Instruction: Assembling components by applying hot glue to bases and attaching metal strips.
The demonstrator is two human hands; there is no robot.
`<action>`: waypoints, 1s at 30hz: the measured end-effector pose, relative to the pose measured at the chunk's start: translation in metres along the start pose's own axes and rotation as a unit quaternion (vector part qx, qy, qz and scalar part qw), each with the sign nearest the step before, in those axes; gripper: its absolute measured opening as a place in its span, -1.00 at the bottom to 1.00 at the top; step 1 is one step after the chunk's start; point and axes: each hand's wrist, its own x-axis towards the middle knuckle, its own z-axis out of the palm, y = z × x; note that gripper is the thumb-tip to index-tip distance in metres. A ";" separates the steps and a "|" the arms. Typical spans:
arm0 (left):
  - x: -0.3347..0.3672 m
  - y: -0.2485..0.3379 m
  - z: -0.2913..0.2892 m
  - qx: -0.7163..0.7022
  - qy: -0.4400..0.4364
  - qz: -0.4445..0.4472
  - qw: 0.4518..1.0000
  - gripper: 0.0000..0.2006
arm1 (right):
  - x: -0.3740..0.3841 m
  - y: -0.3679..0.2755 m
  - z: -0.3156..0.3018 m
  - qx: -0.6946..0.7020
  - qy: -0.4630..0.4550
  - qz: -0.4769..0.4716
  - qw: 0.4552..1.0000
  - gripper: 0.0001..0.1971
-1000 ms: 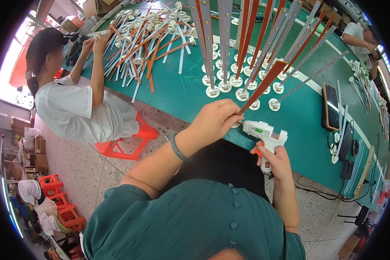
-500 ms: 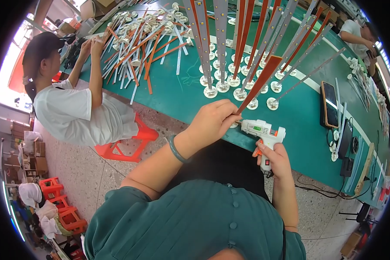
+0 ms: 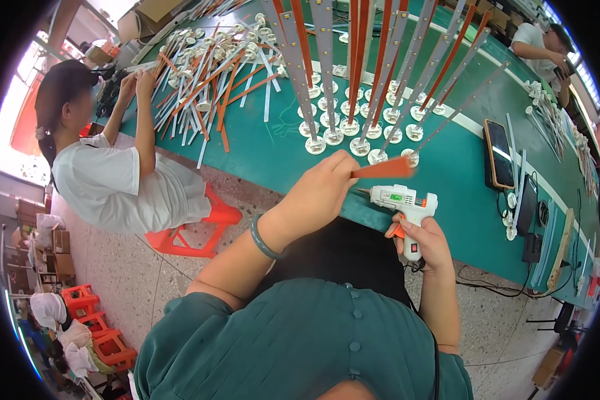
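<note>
Pinched in my left hand (image 3: 317, 193) is an orange-backed LED strip (image 3: 385, 169), tilted toward the right and slightly blurred. The strip's lower end is hidden behind my fingers. My right hand (image 3: 425, 241) grips a white glue gun (image 3: 401, 197) by its handle, fingers at the orange trigger. Its nozzle points left, just below the strip and apart from it. Beyond my hands, several LED strips (image 3: 325, 47) stand upright on round white bases (image 3: 315, 145), some with grey faces and others with orange backs toward me.
Loose strips and white bases lie in a pile (image 3: 203, 87) at the far left, where a co-worker (image 3: 113, 167) sits on a red stool (image 3: 200, 230). A phone (image 3: 500, 153), cables and a wooden bar (image 3: 559, 250) are at the right. Another person (image 3: 540, 50) works at the far right.
My left hand has shifted a little left, and its strip has tipped from steeply upright to leaning low rightward. The glue gun's nozzle is now apart from the strip.
</note>
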 end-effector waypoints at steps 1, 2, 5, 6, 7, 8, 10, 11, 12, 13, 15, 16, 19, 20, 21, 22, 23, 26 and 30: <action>0.001 -0.001 -0.002 0.000 -0.015 0.008 1.000 -0.89 | -0.001 0.001 -0.002 0.025 -0.016 -0.010 1.000 -0.78; 0.002 -0.001 -0.003 0.002 -0.034 0.012 0.999 -0.88 | -0.002 0.002 -0.003 0.048 -0.031 -0.017 0.998 -0.78; 0.004 -0.003 -0.005 -0.020 -0.027 0.021 0.999 -0.91 | -0.001 0.004 -0.004 0.026 -0.035 -0.016 0.999 -0.77; 0.004 -0.003 -0.004 -0.016 -0.031 0.020 0.999 -0.91 | -0.001 0.004 -0.005 0.028 -0.035 -0.019 0.999 -0.77; 0.004 -0.004 -0.002 -0.043 -0.012 0.018 0.999 -0.91 | -0.002 0.004 -0.005 0.024 -0.037 -0.015 0.999 -0.77; 0.004 -0.004 -0.002 -0.069 -0.004 0.016 0.997 -0.90 | -0.002 0.003 -0.005 0.022 -0.040 -0.010 0.999 -0.77; 0.002 -0.005 -0.001 -0.066 0.009 0.007 0.998 -0.90 | 0.000 0.003 -0.003 0.021 -0.040 -0.010 0.999 -0.76; 0.001 -0.006 -0.001 -0.062 0.014 -0.002 0.998 -0.89 | 0.000 0.002 -0.002 0.020 -0.042 -0.010 0.999 -0.76; -0.001 -0.006 -0.001 -0.062 0.013 -0.004 0.998 -0.89 | 0.001 0.002 0.000 0.020 -0.041 -0.009 0.999 -0.76; -0.003 -0.007 -0.001 -0.055 0.022 -0.007 0.998 -0.88 | 0.002 0.002 0.002 0.010 -0.036 -0.008 0.999 -0.75; -0.005 -0.007 -0.001 -0.049 0.030 -0.011 0.998 -0.87 | 0.004 0.002 0.005 0.001 -0.031 -0.006 0.999 -0.74; -0.007 -0.007 -0.001 -0.049 0.032 -0.008 0.998 -0.88 | 0.004 0.001 0.007 -0.003 -0.030 -0.003 1.000 -0.73; -0.008 -0.007 0.000 -0.045 0.027 -0.011 0.999 -0.89 | 0.006 -0.001 0.009 -0.013 -0.026 0.001 1.000 -0.72; -0.008 -0.007 0.000 -0.042 0.020 -0.016 0.999 -0.89 | 0.006 -0.002 0.010 -0.019 -0.022 0.005 1.000 -0.72; -0.007 -0.008 0.001 -0.043 0.020 -0.016 0.999 -0.89 | 0.006 -0.002 0.011 -0.018 -0.024 0.003 1.000 -0.72; -0.007 -0.008 0.001 -0.049 0.024 -0.014 0.998 -0.89 | 0.007 -0.002 0.013 -0.020 -0.021 0.001 1.000 -0.72; -0.006 -0.008 0.001 -0.056 0.028 -0.012 0.998 -0.89 | 0.007 -0.002 0.014 -0.020 -0.018 -0.002 1.000 -0.71; -0.006 -0.009 0.001 -0.065 0.030 -0.010 0.997 -0.89 | 0.010 -0.001 0.019 -0.037 -0.006 0.012 0.999 -0.71; -0.006 -0.009 0.000 -0.061 0.030 -0.007 0.998 -0.89 | 0.010 -0.003 0.020 -0.043 -0.011 0.010 0.999 -0.71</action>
